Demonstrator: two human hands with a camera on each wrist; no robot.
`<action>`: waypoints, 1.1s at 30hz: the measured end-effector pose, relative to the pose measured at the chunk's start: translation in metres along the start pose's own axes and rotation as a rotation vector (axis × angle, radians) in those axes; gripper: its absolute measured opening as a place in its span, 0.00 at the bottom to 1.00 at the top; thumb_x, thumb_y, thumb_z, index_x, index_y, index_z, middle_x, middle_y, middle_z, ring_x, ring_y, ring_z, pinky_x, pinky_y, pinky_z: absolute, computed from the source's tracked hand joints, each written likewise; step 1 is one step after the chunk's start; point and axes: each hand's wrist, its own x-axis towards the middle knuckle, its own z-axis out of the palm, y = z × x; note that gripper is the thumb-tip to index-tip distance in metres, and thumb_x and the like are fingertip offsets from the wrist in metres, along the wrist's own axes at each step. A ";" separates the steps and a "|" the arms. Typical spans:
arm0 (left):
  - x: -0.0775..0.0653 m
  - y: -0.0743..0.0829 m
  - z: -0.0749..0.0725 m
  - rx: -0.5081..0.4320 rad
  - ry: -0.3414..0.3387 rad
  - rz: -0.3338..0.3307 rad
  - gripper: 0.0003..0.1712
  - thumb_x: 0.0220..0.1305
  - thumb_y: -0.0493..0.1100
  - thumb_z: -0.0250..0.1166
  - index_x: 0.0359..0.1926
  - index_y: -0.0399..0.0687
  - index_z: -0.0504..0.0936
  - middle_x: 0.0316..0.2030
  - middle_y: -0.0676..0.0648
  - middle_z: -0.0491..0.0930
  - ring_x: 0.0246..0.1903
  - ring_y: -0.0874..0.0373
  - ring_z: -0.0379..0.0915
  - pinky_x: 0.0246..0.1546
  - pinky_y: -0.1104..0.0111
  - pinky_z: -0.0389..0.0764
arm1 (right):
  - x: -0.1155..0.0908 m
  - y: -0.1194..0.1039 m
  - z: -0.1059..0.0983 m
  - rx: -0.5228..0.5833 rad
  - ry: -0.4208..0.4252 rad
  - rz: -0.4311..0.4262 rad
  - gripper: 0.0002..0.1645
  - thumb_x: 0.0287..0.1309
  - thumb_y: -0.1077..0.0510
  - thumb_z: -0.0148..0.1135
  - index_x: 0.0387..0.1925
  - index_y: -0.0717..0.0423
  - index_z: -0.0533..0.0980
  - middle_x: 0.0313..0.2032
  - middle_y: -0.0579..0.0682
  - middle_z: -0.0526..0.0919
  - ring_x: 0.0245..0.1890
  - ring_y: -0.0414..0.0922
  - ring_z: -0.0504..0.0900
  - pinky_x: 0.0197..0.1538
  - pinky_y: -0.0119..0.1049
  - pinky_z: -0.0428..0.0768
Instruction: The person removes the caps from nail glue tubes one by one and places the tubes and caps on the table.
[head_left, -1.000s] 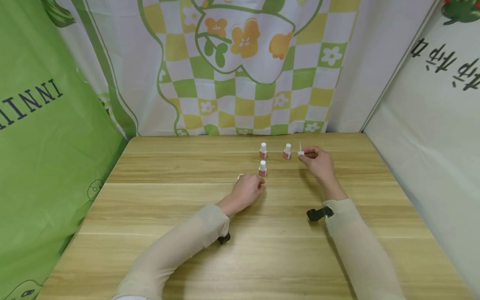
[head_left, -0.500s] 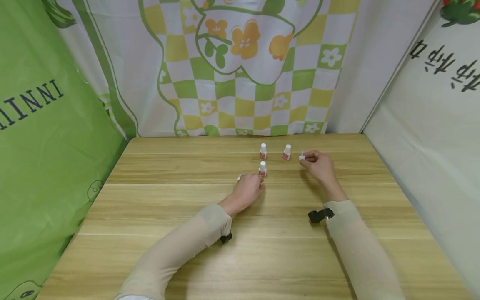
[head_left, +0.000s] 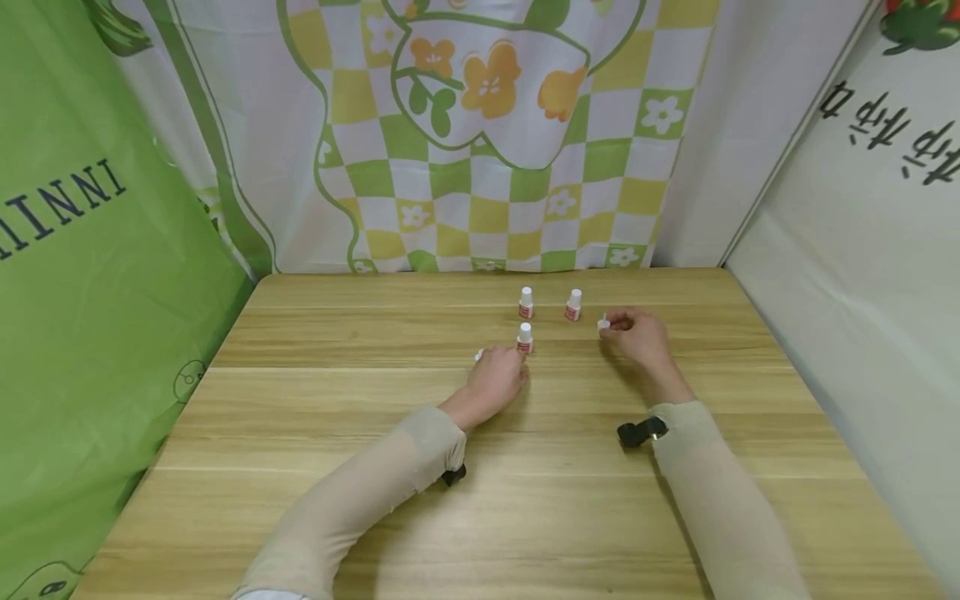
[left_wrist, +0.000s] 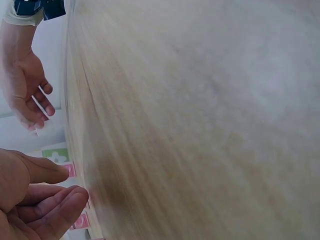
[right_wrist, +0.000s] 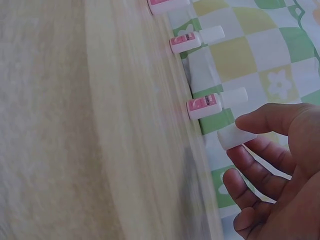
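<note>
My right hand (head_left: 639, 337) pinches a small white bottle cap (right_wrist: 231, 137) between thumb and fingers, over the right of the table's far part. From that cap a thin pale rod (head_left: 604, 316) points upward in the head view. My left hand (head_left: 492, 382) rests low over the table with loosely curled fingers; in the left wrist view nothing shows between its thumb and fingers. Just beyond it stands a small white bottle (head_left: 524, 338) with a red label. A small white thing (head_left: 478, 355), mostly hidden, peeks out past the left hand's knuckles.
Two more white-capped bottles with red labels, a left one (head_left: 527, 303) and a right one (head_left: 573, 306), stand upright near the far edge. Behind the wooden table (head_left: 337, 400) hangs a checkered cloth (head_left: 480, 200). Fabric walls close both sides.
My right hand has shifted slightly nearer with the cap, and less of the rod shows above the fingers. My left hand and the standing bottles have stayed about where they were.
</note>
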 end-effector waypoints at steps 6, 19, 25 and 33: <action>0.001 0.000 0.000 0.018 -0.004 -0.008 0.05 0.64 0.40 0.66 0.36 0.42 0.85 0.29 0.45 0.87 0.26 0.55 0.82 0.29 0.62 0.81 | 0.001 0.004 -0.001 -0.017 -0.036 0.015 0.17 0.62 0.57 0.66 0.48 0.64 0.78 0.45 0.63 0.85 0.45 0.55 0.81 0.53 0.46 0.73; 0.003 0.002 -0.001 0.053 -0.038 -0.035 0.09 0.65 0.41 0.66 0.30 0.41 0.86 0.28 0.46 0.86 0.24 0.59 0.78 0.28 0.65 0.80 | 0.000 0.011 0.002 -0.001 -0.088 0.054 0.18 0.60 0.56 0.63 0.49 0.60 0.77 0.45 0.60 0.83 0.43 0.52 0.80 0.45 0.37 0.76; 0.003 0.002 -0.003 0.039 -0.049 -0.045 0.08 0.66 0.39 0.64 0.31 0.40 0.85 0.26 0.46 0.85 0.22 0.59 0.75 0.27 0.66 0.79 | 0.001 0.013 0.004 -0.025 -0.097 0.050 0.18 0.60 0.57 0.64 0.49 0.62 0.78 0.44 0.61 0.84 0.41 0.51 0.81 0.43 0.36 0.75; 0.005 -0.001 0.000 0.033 -0.035 -0.041 0.10 0.65 0.38 0.64 0.27 0.41 0.84 0.25 0.47 0.83 0.22 0.59 0.74 0.25 0.66 0.79 | 0.000 0.015 0.003 -0.061 -0.111 0.037 0.20 0.59 0.57 0.64 0.50 0.64 0.77 0.47 0.64 0.84 0.47 0.56 0.82 0.54 0.49 0.77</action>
